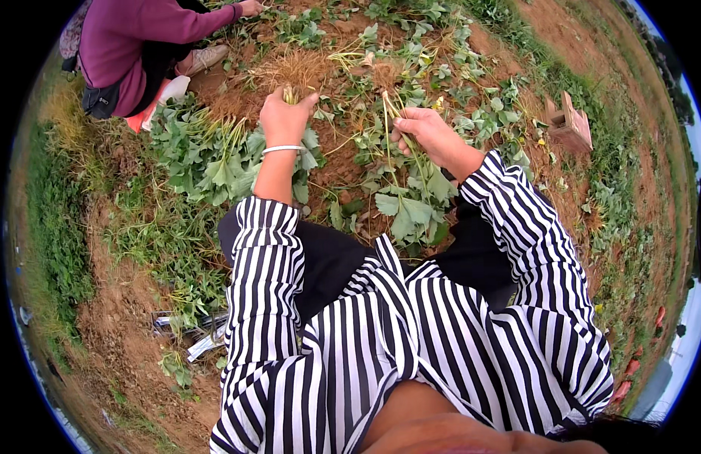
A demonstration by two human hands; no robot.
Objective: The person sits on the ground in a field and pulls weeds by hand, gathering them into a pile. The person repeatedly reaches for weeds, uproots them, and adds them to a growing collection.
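My left hand (285, 116) is closed around the stems of a bundle of leafy plants (306, 162). Brown fibrous roots (296, 68) fan out beyond its fingers, and the leaves hang back under the wrist, which wears a pale bangle. In my right hand (423, 131) are the thin stems of another leafy plant (410, 213). Its roots (386, 74) point away from me and its broad lobed leaves droop toward my lap. To the left of my left hand lies a pile of similar plants (208, 153), stems toward the far side.
At the upper left a person in a purple top (157, 28) crouches, one hand among the plants. A small wooden stool (570, 126) stands on the right. Loose plants (475, 68) litter the reddish soil ahead. Metal-looking strips (206, 343) lie at my left side.
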